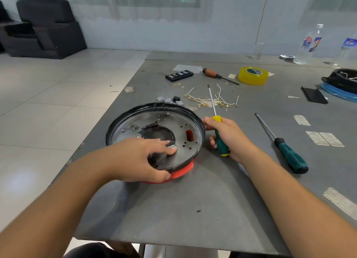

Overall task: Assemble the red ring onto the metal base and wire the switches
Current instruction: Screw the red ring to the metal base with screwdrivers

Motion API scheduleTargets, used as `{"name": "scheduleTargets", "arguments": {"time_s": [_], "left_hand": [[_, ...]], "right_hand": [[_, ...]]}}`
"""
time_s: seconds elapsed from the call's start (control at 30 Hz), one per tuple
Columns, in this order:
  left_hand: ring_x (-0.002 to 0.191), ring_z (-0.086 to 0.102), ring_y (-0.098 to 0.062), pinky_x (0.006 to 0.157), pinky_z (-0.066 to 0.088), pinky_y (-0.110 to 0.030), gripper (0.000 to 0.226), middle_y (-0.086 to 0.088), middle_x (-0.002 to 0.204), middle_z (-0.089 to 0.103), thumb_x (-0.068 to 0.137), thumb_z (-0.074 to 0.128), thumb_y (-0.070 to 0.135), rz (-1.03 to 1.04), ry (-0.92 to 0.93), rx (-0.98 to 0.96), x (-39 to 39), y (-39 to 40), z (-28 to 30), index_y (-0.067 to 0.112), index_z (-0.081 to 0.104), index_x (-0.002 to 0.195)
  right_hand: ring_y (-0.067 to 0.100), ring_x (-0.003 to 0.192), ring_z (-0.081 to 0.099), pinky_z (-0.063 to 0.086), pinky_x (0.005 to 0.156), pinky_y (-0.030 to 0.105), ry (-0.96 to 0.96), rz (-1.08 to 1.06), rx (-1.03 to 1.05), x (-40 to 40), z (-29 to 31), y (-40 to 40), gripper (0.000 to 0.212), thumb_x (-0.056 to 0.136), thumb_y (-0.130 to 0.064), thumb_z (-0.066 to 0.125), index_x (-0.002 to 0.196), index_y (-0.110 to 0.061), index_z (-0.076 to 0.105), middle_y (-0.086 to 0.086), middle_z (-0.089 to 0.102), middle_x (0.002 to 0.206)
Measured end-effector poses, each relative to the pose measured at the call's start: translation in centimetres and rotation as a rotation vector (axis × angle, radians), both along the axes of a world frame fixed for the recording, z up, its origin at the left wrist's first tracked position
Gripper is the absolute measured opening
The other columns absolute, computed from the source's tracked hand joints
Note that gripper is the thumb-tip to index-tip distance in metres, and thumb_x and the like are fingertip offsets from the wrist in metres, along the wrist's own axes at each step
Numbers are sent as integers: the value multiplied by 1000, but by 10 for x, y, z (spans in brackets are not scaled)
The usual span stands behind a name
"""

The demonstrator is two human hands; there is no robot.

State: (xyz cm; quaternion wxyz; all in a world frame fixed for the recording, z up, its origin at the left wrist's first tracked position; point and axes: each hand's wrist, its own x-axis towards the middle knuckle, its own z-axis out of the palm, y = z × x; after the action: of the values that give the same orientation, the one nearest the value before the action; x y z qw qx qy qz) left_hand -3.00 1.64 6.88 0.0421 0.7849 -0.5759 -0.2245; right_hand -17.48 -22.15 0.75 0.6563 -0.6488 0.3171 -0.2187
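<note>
The round metal base [185,122] with a black rim lies on the grey table, its centre hole facing up. The red ring [181,172] peeks out under its near edge. My left hand [139,157] holds the base at the near rim, thumb under the edge and fingers reaching into the centre hole. My right hand [226,136] grips a green and yellow screwdriver [216,122] beside the base's right rim, shaft pointing away from me. Small grey switches [170,99] and white wires with brass terminals [212,100] lie just behind the base.
A second green screwdriver [284,145] lies to the right. Further back are a wooden-handled screwdriver [218,75], a black bit case [179,75], a yellow tape roll [253,75], two bottles [309,43] and another black and blue assembly [342,84]. The table's left edge [108,111] runs diagonally.
</note>
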Motion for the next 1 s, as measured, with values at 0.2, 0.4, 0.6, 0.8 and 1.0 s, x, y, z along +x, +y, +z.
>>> {"name": "scheduleTargets", "arguments": {"time_s": [0.2,0.4,0.6,0.8,1.0], "left_hand": [[152,-15,11,130,8,-35,71,52,154,13,81,71,45,-91,97,155,17,9,12,75,39,137],[154,-6,7,130,2,-34,76,34,168,6,81,59,49,-43,18,107,4,13,11,61,32,150],[161,10,-23,128,22,-49,92,20,173,9,88,36,87,99,-309,-69,-42,-2,-22,45,4,163],[159,22,-25,121,33,-51,84,16,173,16,91,16,81,58,-492,-192,-43,-5,-44,42,7,164],[159,18,-13,125,28,-44,83,23,172,7,87,8,83,-114,-499,-211,-21,5,-40,49,1,163]], "right_hand": [[18,44,50,42,42,27,114,47,-195,9,4,13,43,80,-58,74,74,-19,56,2,59,59],[17,45,53,44,44,29,100,-20,-215,4,-6,19,26,80,-40,68,81,-16,57,-1,56,58],[17,46,55,47,46,30,152,-85,-264,0,-7,30,34,85,-40,65,89,-8,57,0,57,58],[21,51,53,44,45,30,119,-42,-152,1,5,25,51,92,-59,60,90,-8,63,7,62,65],[23,49,51,43,48,31,166,-22,-113,2,7,24,27,88,-38,64,89,-11,61,12,60,64]]}}
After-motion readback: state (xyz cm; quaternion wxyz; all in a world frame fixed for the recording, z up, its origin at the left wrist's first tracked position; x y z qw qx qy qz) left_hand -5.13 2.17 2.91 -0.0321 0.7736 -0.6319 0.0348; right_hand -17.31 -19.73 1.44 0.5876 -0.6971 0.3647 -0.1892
